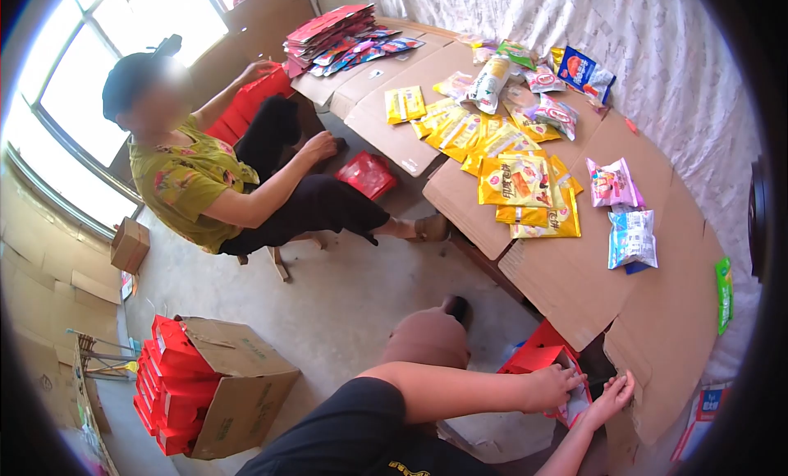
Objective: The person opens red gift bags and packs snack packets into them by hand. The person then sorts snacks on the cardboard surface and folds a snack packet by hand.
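My left hand (558, 387) is at the opening of a red gift box (529, 360), its fingers curled over the rim and onto the pale inside. My right hand (609, 400) is just right of the box, beside the edge of the cardboard-covered table (574, 291). Its fingers are stretched out, and I see nothing held in them. The lower part of the box is partly hidden by my arms. Yellow snack packets (517, 180) lie piled on the table, with a pink packet (614, 183) and a blue-white packet (632, 240) to their right.
A seated person (197, 172) in a patterned shirt reaches toward red boxes (258, 98). Flat red cartons (332, 33) are stacked at the table's far end. A cardboard carton (246, 394) full of red boxes stands on the floor. A green packet (723, 295) lies at the right edge.
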A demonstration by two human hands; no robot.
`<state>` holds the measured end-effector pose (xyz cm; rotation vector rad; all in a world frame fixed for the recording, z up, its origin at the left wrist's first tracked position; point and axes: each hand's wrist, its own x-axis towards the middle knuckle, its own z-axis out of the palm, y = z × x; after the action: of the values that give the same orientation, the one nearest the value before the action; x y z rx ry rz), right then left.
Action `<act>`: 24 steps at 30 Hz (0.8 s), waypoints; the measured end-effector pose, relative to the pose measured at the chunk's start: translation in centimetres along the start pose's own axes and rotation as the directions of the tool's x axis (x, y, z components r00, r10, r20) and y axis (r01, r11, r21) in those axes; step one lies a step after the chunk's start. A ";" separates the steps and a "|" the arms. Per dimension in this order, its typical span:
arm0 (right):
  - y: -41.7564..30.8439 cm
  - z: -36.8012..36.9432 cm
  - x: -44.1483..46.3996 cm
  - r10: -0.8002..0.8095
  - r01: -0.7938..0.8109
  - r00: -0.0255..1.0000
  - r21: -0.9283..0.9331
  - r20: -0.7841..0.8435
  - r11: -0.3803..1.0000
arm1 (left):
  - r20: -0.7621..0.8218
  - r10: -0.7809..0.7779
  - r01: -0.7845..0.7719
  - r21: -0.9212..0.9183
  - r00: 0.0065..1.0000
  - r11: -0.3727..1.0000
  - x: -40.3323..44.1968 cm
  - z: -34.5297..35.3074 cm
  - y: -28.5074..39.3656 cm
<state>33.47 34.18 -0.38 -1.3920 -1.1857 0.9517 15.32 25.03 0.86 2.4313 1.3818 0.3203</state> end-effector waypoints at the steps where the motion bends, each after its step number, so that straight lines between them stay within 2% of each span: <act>1: -0.4 0.0 -0.2 0.027 -0.027 1.000 -0.040 0.005 0.999 | -0.006 0.007 -0.007 -0.013 1.000 1.000 0.0 -0.2 0.1; 3: -1.3 0.3 -0.8 0.057 -0.056 0.998 -0.083 0.014 0.995 | -0.013 0.009 -0.009 -0.030 1.000 1.000 0.1 0.1 0.2; 6: -1.9 0.6 -1.7 0.105 -0.106 0.994 0.019 0.025 0.994 | -0.035 -0.015 0.014 -0.009 0.999 1.000 0.5 0.8 0.4; 8: -1.4 0.4 -1.7 0.158 -0.166 0.983 0.073 0.097 0.983 | -0.033 -0.014 0.013 -0.011 0.999 1.000 0.6 0.9 0.3; 12: -2.3 0.6 -2.6 0.232 -0.244 0.950 0.035 0.210 0.969 | -0.005 -0.028 0.028 0.001 1.000 1.000 1.0 0.8 0.4; 14: -1.0 0.1 -2.5 0.197 -0.211 0.927 0.010 0.320 0.977 | 0.076 -0.024 0.025 -0.017 0.997 1.000 1.3 0.6 0.4; 15: -1.1 0.0 -2.6 0.198 -0.213 0.927 0.010 0.319 0.977 | 0.078 -0.023 0.024 -0.017 0.997 1.000 1.3 0.2 0.4; 17: -1.6 -0.1 -2.9 0.117 -0.109 0.924 -0.042 0.365 0.993 | 0.051 0.001 0.001 -0.027 0.999 1.000 1.1 -0.7 0.6; 18: -1.2 -0.6 -2.7 0.119 -0.112 0.925 -0.042 0.361 0.993 | 0.054 0.004 -0.003 -0.028 0.999 1.000 1.4 -0.8 0.7; 20: -0.2 -1.7 -1.9 0.048 0.005 0.885 -0.111 0.463 0.994 | 0.033 0.045 -0.045 0.006 0.998 0.999 1.9 -0.8 0.9; 24: -0.8 -1.5 -2.3 -0.003 0.051 0.876 -0.085 0.483 0.995 | -0.006 -0.006 0.006 -0.017 1.000 1.000 3.3 0.8 1.2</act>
<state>34.32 31.60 0.55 -1.2399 -1.6354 1.2846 18.18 27.19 0.72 2.4140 1.3836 0.3370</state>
